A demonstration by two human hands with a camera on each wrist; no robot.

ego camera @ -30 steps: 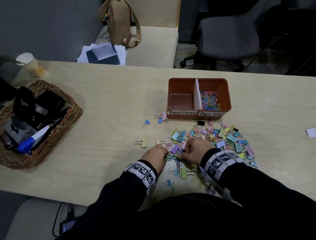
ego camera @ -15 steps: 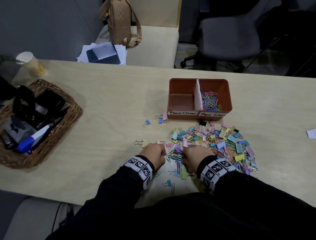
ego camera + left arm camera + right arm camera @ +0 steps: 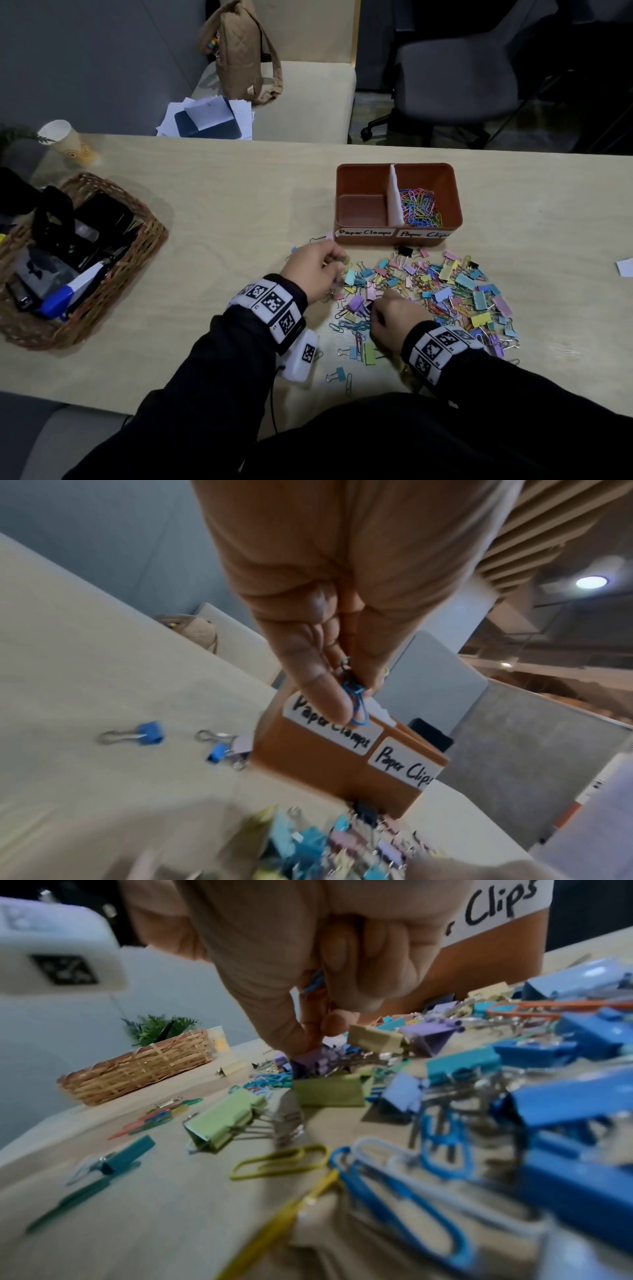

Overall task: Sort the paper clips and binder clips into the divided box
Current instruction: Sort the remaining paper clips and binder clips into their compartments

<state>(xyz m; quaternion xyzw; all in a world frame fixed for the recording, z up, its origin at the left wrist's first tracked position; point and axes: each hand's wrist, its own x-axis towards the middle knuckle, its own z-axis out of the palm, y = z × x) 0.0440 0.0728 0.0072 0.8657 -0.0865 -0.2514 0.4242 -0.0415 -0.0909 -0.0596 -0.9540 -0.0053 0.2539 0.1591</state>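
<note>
While my left hand (image 3: 317, 270) hangs above the table short of the divided box (image 3: 397, 237), its fingertips pinch a small bunch of paper clips (image 3: 356, 704), blue among them. My right hand (image 3: 394, 317) is down at the near edge of the mixed clip pile (image 3: 442, 291), thumb and finger closing on a purple binder clip (image 3: 310, 1061). Coloured paper clips fill the box's right compartment, labelled "Paper Clips"; its left, "Paper Clamps", shows bare floor.
</note>
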